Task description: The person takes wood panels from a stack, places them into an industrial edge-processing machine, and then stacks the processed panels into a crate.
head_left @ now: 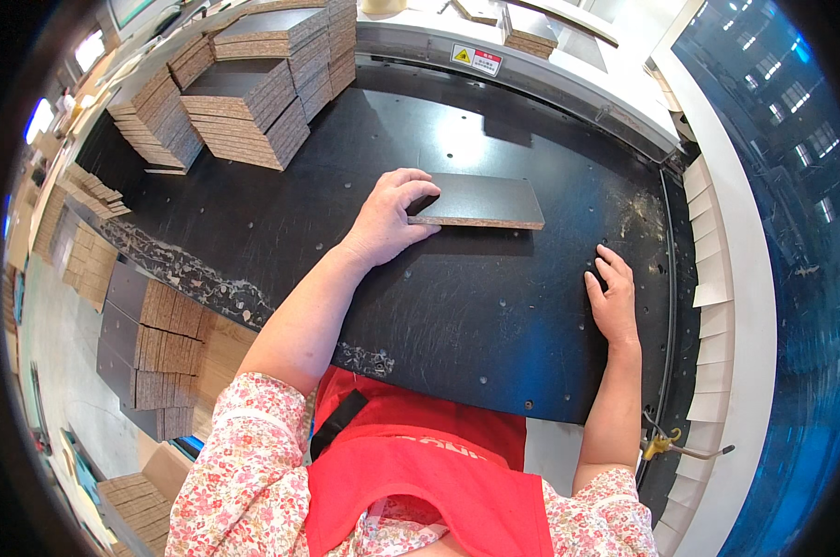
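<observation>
A small rectangular chipboard panel (485, 201) with a dark grey face and raw brown edges is gripped at its left end by my left hand (390, 218), thumb on the near edge and fingers over the far side. It is just over the black work table (457, 306); whether it touches the surface I cannot tell. Off to the right, my right hand (613, 295) rests on the table near its right side, fingers apart with nothing in them.
Stacks of similar chipboard panels (244, 93) stand at the table's far left. More stacks (165, 353) sit below its left edge. A metal rail with a warning label (476, 59) borders the back; white strips (708, 232) line the right. A yellow hook-like fitting (659, 446) is near my right forearm.
</observation>
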Tool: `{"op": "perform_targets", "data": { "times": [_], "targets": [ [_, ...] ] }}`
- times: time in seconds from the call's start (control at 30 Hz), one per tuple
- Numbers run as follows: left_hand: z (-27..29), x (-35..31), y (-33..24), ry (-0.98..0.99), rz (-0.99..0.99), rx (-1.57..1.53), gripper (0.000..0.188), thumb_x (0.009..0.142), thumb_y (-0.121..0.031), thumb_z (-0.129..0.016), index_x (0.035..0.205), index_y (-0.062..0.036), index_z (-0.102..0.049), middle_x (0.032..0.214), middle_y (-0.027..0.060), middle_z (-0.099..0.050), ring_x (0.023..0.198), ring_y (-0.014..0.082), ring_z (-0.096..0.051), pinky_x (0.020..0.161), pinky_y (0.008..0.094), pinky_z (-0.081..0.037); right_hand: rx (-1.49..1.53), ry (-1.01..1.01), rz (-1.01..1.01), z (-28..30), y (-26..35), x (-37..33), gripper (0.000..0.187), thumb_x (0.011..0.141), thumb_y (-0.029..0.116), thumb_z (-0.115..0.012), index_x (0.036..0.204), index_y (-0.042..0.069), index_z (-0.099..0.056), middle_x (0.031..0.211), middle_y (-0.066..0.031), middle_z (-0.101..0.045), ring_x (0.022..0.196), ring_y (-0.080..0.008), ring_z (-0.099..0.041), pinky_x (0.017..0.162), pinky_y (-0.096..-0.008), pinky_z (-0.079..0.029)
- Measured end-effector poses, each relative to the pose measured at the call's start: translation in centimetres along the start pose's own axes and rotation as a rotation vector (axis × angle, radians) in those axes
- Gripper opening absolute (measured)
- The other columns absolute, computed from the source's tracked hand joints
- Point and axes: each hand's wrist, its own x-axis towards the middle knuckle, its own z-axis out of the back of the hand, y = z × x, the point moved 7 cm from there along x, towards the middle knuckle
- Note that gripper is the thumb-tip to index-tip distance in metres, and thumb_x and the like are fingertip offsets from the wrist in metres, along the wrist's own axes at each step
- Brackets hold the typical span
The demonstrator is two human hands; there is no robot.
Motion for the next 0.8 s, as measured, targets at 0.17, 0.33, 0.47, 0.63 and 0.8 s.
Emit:
{"op": "perform_targets", "data": {
  "times": [0.17, 0.33, 0.47, 0.63, 0.8],
  "targets": [
    [-0.04, -0.02, -0.03, 0.01, 0.007, 0.01, 0.046, 0.077, -0.013, -0.081, 0.119, -0.0115, -0.063, 0.134, 0.0062, -0.053, 0.133, 0.0273, -0.044, 0.115, 0.042, -0.037, -0.001, 0.005, -0.005, 0.03, 0.05, -0.02, 0.03, 0.088, 0.013, -0.068, 0.114, -0.003, -0.067, 0.136, -0.0142, -0.059, 0.126, -0.033, -0.053, 0.108, -0.0424, -0.04],
    [-0.02, -0.01, 0.0, 0.021, 0.011, 0.006, 0.047, 0.077, -0.013, -0.081, 0.12, -0.0116, -0.062, 0.135, 0.0061, -0.053, 0.134, 0.0272, -0.044, 0.115, 0.0421, -0.037, -0.002, 0.011, -0.007, 0.01, 0.04, -0.02, 0.031, 0.089, 0.014, -0.067, 0.115, -0.003, -0.067, 0.136, -0.0143, -0.059, 0.126, -0.0329, -0.052, 0.109, -0.0424, -0.039],
    [-0.02, 0.0, -0.08, 0.019, 0.014, -0.002, 0.047, 0.076, -0.012, -0.082, 0.12, -0.0114, -0.063, 0.135, 0.0065, -0.053, 0.133, 0.0274, -0.044, 0.115, 0.0419, -0.037, 0.0, 0.008, -0.008, -0.01, -0.02, -0.04, 0.03, 0.088, 0.013, -0.067, 0.114, -0.003, -0.067, 0.135, -0.0146, -0.059, 0.126, -0.0332, -0.053, 0.108, -0.0422, -0.04],
    [0.03, -0.03, -0.02, 0.007, 0.0, 0.004, 0.046, 0.076, -0.011, -0.081, 0.119, -0.0108, -0.063, 0.133, 0.0071, -0.054, 0.133, 0.0276, -0.045, 0.114, 0.0414, -0.038, 0.013, 0.0, 0.003, 0.13, 0.26, 0.02, 0.03, 0.087, 0.012, -0.068, 0.113, -0.004, -0.068, 0.135, -0.0149, -0.06, 0.124, -0.0336, -0.054, 0.107, -0.0422, -0.041],
    [0.04, -0.03, -0.12, 0.01, 0.006, 0.005, 0.046, 0.076, -0.011, -0.081, 0.119, -0.0107, -0.063, 0.134, 0.0068, -0.054, 0.133, 0.0275, -0.045, 0.114, 0.0414, -0.038, 0.026, -0.002, 0.005, 0.21, 0.34, 0.03, 0.03, 0.087, 0.012, -0.068, 0.113, -0.004, -0.068, 0.135, -0.015, -0.06, 0.125, -0.0336, -0.053, 0.107, -0.0423, -0.041]
  ]
}}
